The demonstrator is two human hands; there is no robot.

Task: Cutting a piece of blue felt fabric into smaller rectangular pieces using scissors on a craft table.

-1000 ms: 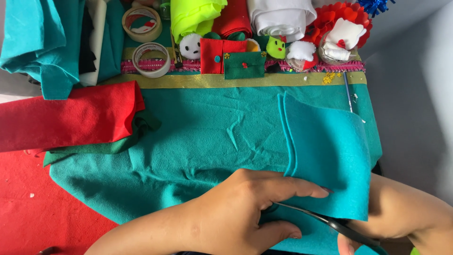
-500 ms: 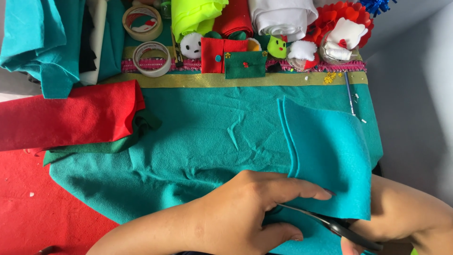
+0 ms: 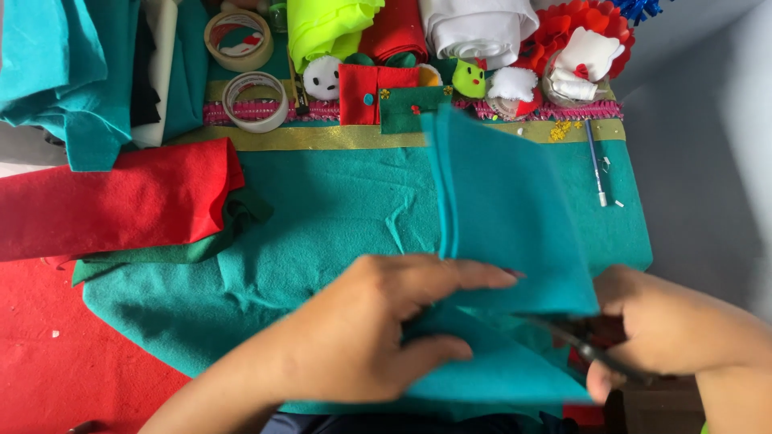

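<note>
At the near edge of the table, my left hand [image 3: 378,329] now pinches the folded teal felt [image 3: 507,217], whose flap stands taller than a second ago, while my right hand [image 3: 667,329] clenches the scissors [image 3: 591,350], blades biting in, so the cut is advancing.

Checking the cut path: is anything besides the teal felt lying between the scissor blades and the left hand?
Nothing visible does. The scissors in the right hand meet only the folded teal felt, which the left hand pinches; its fingers lie beside the blades.
</note>
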